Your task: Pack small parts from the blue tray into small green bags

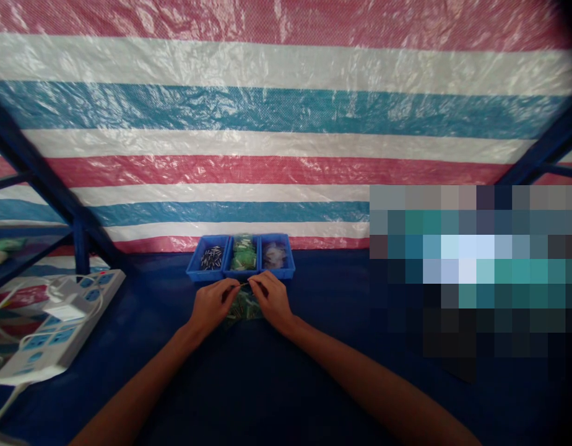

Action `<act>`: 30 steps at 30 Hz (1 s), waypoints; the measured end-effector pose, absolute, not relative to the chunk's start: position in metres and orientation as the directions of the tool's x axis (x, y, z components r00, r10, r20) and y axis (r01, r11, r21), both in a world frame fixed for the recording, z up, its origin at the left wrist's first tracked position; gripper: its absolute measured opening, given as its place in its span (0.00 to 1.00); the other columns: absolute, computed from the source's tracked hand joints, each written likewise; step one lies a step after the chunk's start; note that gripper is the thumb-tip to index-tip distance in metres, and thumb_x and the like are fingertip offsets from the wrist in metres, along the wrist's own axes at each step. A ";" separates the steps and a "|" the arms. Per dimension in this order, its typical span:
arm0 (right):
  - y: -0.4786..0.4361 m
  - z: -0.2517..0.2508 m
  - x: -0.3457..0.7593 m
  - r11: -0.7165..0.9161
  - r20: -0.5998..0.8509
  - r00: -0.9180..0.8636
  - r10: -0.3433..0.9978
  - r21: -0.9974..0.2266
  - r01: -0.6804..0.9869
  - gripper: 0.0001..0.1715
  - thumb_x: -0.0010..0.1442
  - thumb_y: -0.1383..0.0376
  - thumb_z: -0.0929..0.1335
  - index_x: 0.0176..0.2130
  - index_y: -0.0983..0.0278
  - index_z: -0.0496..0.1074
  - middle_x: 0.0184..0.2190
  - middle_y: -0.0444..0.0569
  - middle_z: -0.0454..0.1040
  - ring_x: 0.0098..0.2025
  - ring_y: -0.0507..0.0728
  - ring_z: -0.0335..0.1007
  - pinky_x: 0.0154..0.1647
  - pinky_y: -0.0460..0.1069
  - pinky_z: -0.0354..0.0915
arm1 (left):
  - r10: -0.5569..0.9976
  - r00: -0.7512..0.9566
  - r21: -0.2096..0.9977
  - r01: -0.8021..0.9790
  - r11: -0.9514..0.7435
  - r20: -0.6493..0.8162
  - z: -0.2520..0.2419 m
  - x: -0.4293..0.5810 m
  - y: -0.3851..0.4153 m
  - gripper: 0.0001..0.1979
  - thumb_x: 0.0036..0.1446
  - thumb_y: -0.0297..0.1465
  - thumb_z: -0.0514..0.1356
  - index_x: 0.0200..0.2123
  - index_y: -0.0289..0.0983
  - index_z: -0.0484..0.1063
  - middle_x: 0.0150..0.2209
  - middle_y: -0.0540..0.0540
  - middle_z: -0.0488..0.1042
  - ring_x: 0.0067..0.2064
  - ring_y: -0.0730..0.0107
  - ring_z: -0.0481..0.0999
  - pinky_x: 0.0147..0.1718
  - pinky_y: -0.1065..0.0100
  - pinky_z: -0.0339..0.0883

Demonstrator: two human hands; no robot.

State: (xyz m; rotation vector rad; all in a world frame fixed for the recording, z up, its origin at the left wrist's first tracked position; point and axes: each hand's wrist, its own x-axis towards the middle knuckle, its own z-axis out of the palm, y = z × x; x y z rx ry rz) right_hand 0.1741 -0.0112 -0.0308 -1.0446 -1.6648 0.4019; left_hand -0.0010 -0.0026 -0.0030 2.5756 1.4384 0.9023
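Note:
My left hand (pixel 216 303) and my right hand (pixel 273 300) meet in front of the blue bins, fingertips pinched. Between them runs a small thin strip (pixel 244 284), too small to make out its kind; each hand has one end. Directly below lies a clear, greenish plastic bag (pixel 245 308) with small slender pieces in it, partly covered by my fingers. Beyond my hands stand three blue bins side by side. Dark and silvery short rods (pixel 212 257) fill the left one, green-tinted packets (pixel 244 254) the middle one, and clear plastic pieces (pixel 274 255) the right one.
At the left, a white power strip (pixel 63 328) with plugs and cables lies on the dark blue table (pixel 249 384). A striped plastic sheet (pixel 267 111) hangs behind, and blue metal frame bars (pixel 77 217) slant at both sides. A pixelated patch hides the right side.

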 end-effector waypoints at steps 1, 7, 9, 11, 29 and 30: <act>-0.011 -0.031 0.174 0.552 0.601 -0.029 0.799 -0.713 0.432 0.11 0.63 0.65 0.62 0.40 0.62 0.73 0.33 0.49 0.72 0.35 0.54 0.68 0.37 0.47 0.63 | 0.790 0.390 0.331 0.753 -0.569 0.473 -0.004 -0.001 -0.003 0.11 0.61 0.36 0.52 0.36 0.39 0.73 0.31 0.49 0.77 0.30 0.71 0.75 0.32 0.72 0.65; -0.012 -0.029 0.174 0.549 0.597 -0.024 0.802 -0.720 0.424 0.09 0.62 0.65 0.63 0.38 0.63 0.72 0.31 0.48 0.71 0.33 0.54 0.67 0.35 0.47 0.62 | 0.797 0.274 0.451 0.705 -0.547 0.538 0.000 0.004 -0.009 0.11 0.60 0.35 0.53 0.36 0.37 0.74 0.32 0.48 0.78 0.30 0.72 0.74 0.32 0.72 0.67; -0.012 -0.029 0.174 0.550 0.598 -0.020 0.801 -0.723 0.419 0.09 0.63 0.64 0.62 0.37 0.63 0.72 0.31 0.48 0.71 0.33 0.54 0.67 0.35 0.47 0.61 | 0.802 0.234 0.484 0.693 -0.534 0.550 0.001 0.007 -0.012 0.11 0.59 0.36 0.54 0.37 0.37 0.74 0.32 0.48 0.78 0.30 0.71 0.74 0.32 0.71 0.67; -0.013 -0.029 0.174 0.550 0.597 -0.019 0.802 -0.726 0.413 0.10 0.63 0.64 0.62 0.36 0.63 0.72 0.30 0.47 0.71 0.32 0.53 0.67 0.34 0.47 0.61 | 0.804 0.214 0.510 0.676 -0.531 0.554 0.001 0.009 -0.013 0.12 0.59 0.37 0.54 0.37 0.37 0.74 0.33 0.47 0.77 0.31 0.70 0.74 0.33 0.71 0.68; -0.013 -0.030 0.175 0.545 0.588 -0.035 0.808 -0.724 0.423 0.19 0.66 0.63 0.58 0.26 0.63 0.67 0.25 0.44 0.66 0.29 0.51 0.63 0.33 0.46 0.57 | 0.708 0.325 0.465 0.574 -0.674 0.627 -0.008 0.010 -0.007 0.07 0.60 0.32 0.55 0.37 0.37 0.72 0.39 0.44 0.73 0.42 0.67 0.73 0.43 0.67 0.67; -0.013 -0.029 0.175 0.543 0.586 -0.032 0.810 -0.728 0.419 0.19 0.66 0.63 0.58 0.27 0.63 0.67 0.25 0.44 0.67 0.29 0.52 0.64 0.34 0.46 0.58 | 0.708 0.325 0.465 0.574 -0.674 0.627 -0.008 0.010 -0.007 0.07 0.60 0.32 0.55 0.37 0.37 0.72 0.38 0.45 0.73 0.42 0.68 0.73 0.43 0.67 0.67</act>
